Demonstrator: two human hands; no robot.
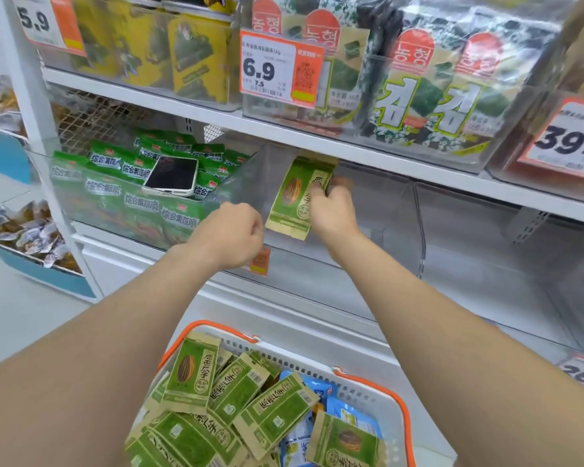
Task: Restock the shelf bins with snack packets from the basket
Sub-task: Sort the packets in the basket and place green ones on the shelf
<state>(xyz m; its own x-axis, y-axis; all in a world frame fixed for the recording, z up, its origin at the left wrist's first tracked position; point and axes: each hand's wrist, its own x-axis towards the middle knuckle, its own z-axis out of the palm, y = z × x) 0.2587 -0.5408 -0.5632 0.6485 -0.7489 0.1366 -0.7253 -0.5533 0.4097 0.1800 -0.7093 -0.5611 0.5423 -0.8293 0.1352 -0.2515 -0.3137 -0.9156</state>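
Observation:
My right hand [332, 210] grips a green and tan sunflower-seed packet [295, 197] by its right edge, holding it upright inside a clear shelf bin [378, 210] that holds nothing else visible. Just left of the packet, my left hand [233, 234] hovers at the bin's front edge with fingers curled and nothing seen in it. Below, a white basket with orange handles [368, 385] holds several matching green packets [196, 369] and a few blue packets [351, 416].
The bin to the left is full of green snack bags [115, 183] with a phone [171, 175] lying on top. Seaweed packs [435, 92] and price tags [277, 69] fill the shelf above. Another clear bin [503, 247] stands to the right.

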